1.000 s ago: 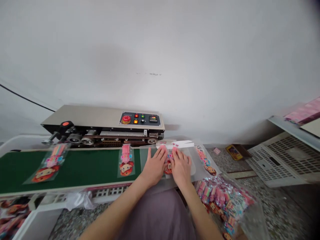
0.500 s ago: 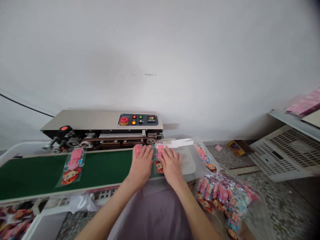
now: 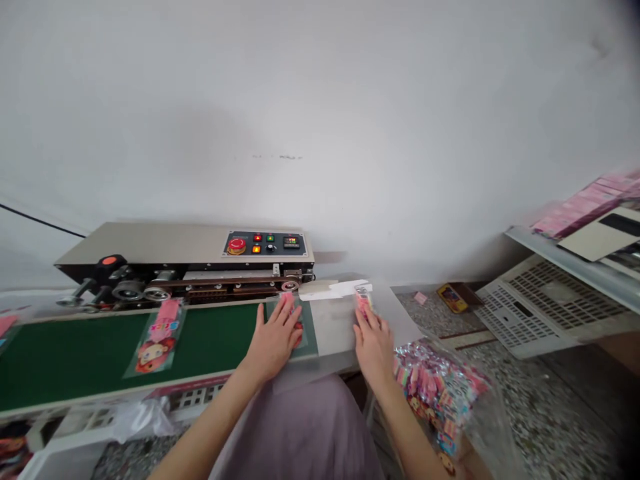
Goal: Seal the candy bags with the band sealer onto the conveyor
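Observation:
My left hand (image 3: 274, 340) lies flat with fingers spread over a clear plastic packet (image 3: 287, 301) at the right end of the green conveyor belt (image 3: 215, 333). My palm and fingers cover much of that packet. On the white surface to the right, my right hand (image 3: 375, 343) rests its outstretched fingers on another packet (image 3: 362, 298), mostly hidden beneath them. Farther left on the belt lies a packet (image 3: 157, 337) with a pink part on top and a red-haired cartoon figure below. A further packet (image 3: 6, 327) is cut off by the left picture edge.
Behind the belt stands a sealing machine (image 3: 165, 243) with rollers and a lit control panel (image 3: 265, 244). White strips (image 3: 345, 289) lie beside its right end. A large clear bag of packets (image 3: 440, 393) sits at lower right. Beyond are a grey crate (image 3: 525, 310) and a shelf (image 3: 575, 253).
My right hand has moved right, from the packet beside my left hand onto another one. Packets appear farther left on the belt, one now at the left edge. The view has shifted slightly.

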Action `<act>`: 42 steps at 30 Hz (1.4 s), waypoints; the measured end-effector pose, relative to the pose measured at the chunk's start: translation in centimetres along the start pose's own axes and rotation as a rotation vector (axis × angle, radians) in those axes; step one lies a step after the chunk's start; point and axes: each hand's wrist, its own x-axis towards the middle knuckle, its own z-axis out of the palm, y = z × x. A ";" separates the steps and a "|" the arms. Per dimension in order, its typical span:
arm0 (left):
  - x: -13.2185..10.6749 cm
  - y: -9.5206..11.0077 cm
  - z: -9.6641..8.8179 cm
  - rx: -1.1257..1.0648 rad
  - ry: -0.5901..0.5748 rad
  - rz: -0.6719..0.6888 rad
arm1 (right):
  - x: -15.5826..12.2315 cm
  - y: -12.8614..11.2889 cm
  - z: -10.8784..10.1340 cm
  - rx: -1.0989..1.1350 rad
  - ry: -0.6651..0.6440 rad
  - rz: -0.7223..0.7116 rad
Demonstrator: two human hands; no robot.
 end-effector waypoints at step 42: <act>3.6 7.7 1.0 -0.164 -0.011 0.229 | 11.4 -3.4 0.5 0.307 -0.232 -0.107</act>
